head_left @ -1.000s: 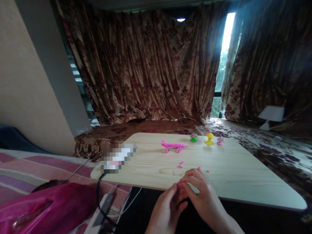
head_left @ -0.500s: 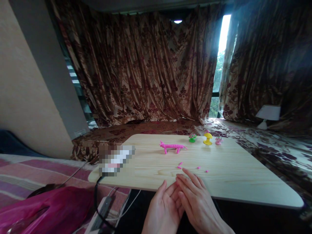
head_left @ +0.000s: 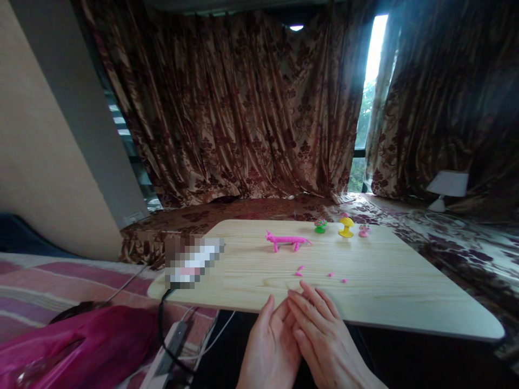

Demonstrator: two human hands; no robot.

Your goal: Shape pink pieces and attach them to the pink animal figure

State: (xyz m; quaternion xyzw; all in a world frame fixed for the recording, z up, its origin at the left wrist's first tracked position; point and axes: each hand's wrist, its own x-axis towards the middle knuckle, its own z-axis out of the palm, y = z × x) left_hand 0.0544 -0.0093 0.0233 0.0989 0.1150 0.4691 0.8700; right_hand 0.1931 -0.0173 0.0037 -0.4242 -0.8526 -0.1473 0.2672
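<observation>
Near the table's front edge, my left hand [head_left: 271, 346] is turned palm up with its thumb raised and fingers stretched. My right hand [head_left: 324, 337] lies flat across that palm and fingers, its own fingers straight. Whatever may be between the palms is hidden. Just beyond my fingertips lie small pink pieces, two slender ones [head_left: 299, 270] and two rounder bits [head_left: 331, 275], that look like modelling clay. Farther back stands a long pink four-legged animal figure [head_left: 287, 240] with pointed ears and a thin tail, facing left.
Along the back of the wooden table [head_left: 251, 281] stand a green mushroom-like figure [head_left: 320, 226], a yellow one [head_left: 346, 227] and a pink one [head_left: 364, 231]. A blurred-out object [head_left: 194, 263] with a black cable [head_left: 162, 324] is at the left. A power strip [head_left: 170, 351] lies below.
My right hand has slid slightly left and back over my left palm. The whole view has shifted a little; the figures and pink pieces keep their places on the table.
</observation>
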